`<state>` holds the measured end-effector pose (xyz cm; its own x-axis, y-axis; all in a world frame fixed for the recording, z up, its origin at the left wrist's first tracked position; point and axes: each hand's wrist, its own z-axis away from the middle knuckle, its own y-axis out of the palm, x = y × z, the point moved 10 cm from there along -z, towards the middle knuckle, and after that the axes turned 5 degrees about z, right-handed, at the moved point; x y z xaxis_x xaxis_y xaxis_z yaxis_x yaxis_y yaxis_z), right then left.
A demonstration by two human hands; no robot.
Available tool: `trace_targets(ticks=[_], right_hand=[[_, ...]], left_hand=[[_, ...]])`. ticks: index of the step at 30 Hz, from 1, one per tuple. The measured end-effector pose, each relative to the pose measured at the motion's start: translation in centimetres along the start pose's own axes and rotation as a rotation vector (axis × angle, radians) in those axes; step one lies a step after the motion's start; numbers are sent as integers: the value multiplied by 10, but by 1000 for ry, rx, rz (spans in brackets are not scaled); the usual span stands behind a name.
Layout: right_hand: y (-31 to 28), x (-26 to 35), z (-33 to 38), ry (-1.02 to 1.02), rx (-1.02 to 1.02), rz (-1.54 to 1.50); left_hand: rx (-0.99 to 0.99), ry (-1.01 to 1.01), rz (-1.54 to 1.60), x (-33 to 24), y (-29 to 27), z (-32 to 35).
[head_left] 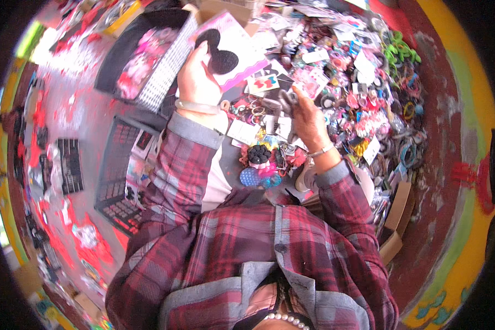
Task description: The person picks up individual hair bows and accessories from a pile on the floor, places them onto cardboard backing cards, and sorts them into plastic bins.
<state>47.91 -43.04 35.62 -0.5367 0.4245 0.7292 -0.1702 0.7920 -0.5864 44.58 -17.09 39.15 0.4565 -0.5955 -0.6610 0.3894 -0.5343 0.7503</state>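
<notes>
My left hand (197, 81) is closed on a pink-and-white card with a scalloped edge (248, 50), gripping its left side. On the card's front sits a black bow-shaped piece (223, 61), partly behind my fingers. Over the pile of small hair accessories (363, 93), my right hand (311, 122) has its fingers bent together. Something greyish is at those fingertips, too blurred to name. A small card with red and blue bows (263, 83) lies between my two hands. Nearer to me are a black braided hair tie (259, 155) and a blue dotted round piece (250, 177).
Left of my left hand stands a dark-lined white woven basket (173, 60) with pink items inside. A black plastic crate (111, 165) is beside my left forearm. Green hair ties (400, 50) lie at the pile's far right. A cardboard flap (397, 212) rises at the right.
</notes>
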Motion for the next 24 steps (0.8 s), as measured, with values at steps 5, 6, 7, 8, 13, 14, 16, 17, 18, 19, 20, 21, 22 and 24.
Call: trace_targets(ticks=[5, 6, 7, 8, 13, 14, 16, 17, 18, 19, 20, 21, 22, 24], right_hand=[[7, -25, 27, 228, 162, -1], [8, -32, 35, 185, 138, -12], [9, -26, 38, 190, 163, -6], [0, -22, 51, 210, 157, 25], [29, -42, 66, 220, 268, 158], [34, -50, 68, 223, 291, 187], [44, -63, 74, 225, 341, 266], [52, -75, 76, 252, 390, 320], [54, -90, 81, 233, 404, 339], [58, -97, 87, 293, 445, 391], [61, -103, 92, 350, 485, 442], [67, -97, 90, 355, 502, 468], [69, -97, 92, 308, 503, 461], [74, -99, 96, 212, 503, 441]], left_hand=[[111, 323, -721, -125, -88, 1], [88, 259, -344, -146, -96, 10], [49, 220, 46, -168, -105, 19], [-25, 285, -52, -185, -146, 20], [-414, 305, -604, -259, -323, 102], [-479, 263, -751, -261, -372, 116], [-577, 113, -1242, -252, -460, 144], [-568, 105, -1413, -245, -505, 155], [-586, -9, -1409, -225, -525, 165], [-548, -111, -1518, -209, -512, 170], [-507, -215, -1624, -200, -500, 175], [-494, -205, -1674, -189, -522, 186], [-459, -195, -1720, -176, -529, 188], [-388, -440, -1694, -140, -549, 194]])
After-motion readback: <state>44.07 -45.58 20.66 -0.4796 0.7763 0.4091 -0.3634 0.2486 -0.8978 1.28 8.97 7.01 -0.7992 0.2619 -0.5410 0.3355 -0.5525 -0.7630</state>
